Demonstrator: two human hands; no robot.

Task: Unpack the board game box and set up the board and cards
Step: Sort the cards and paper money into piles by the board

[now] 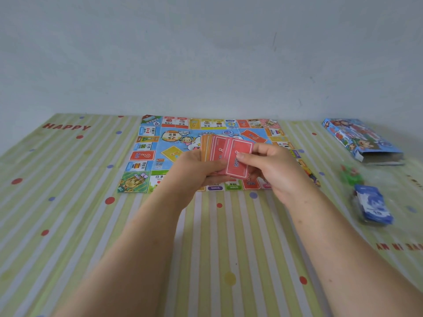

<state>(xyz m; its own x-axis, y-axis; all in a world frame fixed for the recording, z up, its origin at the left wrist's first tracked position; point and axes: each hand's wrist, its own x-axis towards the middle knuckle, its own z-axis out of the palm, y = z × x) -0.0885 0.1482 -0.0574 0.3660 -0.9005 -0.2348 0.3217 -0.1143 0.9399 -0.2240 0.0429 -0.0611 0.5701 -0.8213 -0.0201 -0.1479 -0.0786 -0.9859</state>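
Plain pale wall (206, 53) fills the whole top half, nothing on it but a few scuffs. Below that the worktop (68, 213) runs edge to edge under a green striped cloth with dots and "HAPPY" in red at far left; more red lettering at the right edge is cut off and upside down, so unreadable.

The board (148, 154) lies flat and unfolded at the back middle, near the wall, but the person's hands cover its near-right part. The box (361, 140) sits far right, open end towards the camera, well apart from the board. Nearer, a blue pack (373, 204) in clear wrap, and between those a blurry green thing (351, 173), can't tell what.

Over the board, the left hand (194, 170) has its grip closed on a fanned stack of orange and red cards (217, 149). The right hand (274, 168) pinches the front red card (238, 161).
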